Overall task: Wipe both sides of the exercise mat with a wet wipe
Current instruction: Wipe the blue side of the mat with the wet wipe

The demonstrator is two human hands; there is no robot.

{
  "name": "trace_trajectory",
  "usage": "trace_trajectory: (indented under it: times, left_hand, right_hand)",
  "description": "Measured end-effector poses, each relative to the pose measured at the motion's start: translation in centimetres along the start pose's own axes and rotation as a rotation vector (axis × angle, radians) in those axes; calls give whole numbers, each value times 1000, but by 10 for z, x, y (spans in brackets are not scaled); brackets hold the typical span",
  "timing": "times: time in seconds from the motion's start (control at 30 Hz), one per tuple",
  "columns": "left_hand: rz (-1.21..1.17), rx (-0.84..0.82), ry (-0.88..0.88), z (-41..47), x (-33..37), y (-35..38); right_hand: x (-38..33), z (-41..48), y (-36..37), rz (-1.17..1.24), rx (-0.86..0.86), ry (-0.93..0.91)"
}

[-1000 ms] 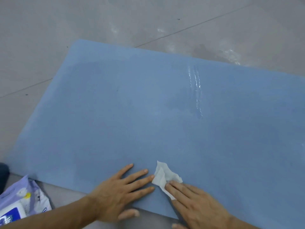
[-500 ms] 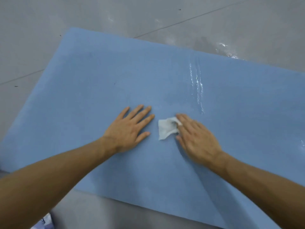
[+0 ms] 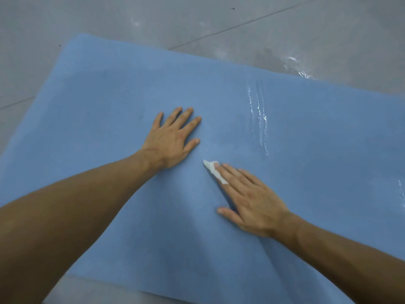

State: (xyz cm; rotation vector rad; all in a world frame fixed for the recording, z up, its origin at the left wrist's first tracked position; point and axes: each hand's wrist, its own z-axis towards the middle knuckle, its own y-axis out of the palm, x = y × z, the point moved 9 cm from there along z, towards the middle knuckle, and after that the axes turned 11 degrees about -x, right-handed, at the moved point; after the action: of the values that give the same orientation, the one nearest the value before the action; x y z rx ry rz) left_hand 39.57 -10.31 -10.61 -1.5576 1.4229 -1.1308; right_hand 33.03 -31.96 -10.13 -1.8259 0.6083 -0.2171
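Note:
A blue exercise mat (image 3: 98,102) lies flat on the floor and fills most of the view. My left hand (image 3: 171,139) rests palm down on the mat near its middle, fingers spread and straight. Just right of it and nearer to me, my right hand (image 3: 252,200) lies flat with straight fingers pressing a small white wet wipe (image 3: 213,170) onto the mat. Most of the wipe is hidden under the fingers; only a crumpled strip shows at the fingertips. Wet streaks (image 3: 258,119) glisten on the mat beyond my right hand.
Grey tiled floor (image 3: 153,18) surrounds the mat, with a wet shiny patch (image 3: 295,66) past the mat's far right edge. The mat's near edge runs along the bottom of the view.
Both hands first moved from the mat's near edge out toward its middle. Since then the right hand has drawn the wipe back toward me, and less of the wipe shows.

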Motion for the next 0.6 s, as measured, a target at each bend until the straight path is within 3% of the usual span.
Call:
trace_trajectory:
  times: [0.3, 0.43, 0.6]
  left_hand:
    - [-42, 53, -54, 11, -25, 2]
    - [-43, 80, -56, 13, -27, 2]
    - [-32, 96, -55, 14, -28, 1]
  right_hand:
    - [166, 31, -30, 181, 78, 565]
    - [143, 53, -38, 297, 123, 397]
    - [38, 58, -24, 116, 23, 15]
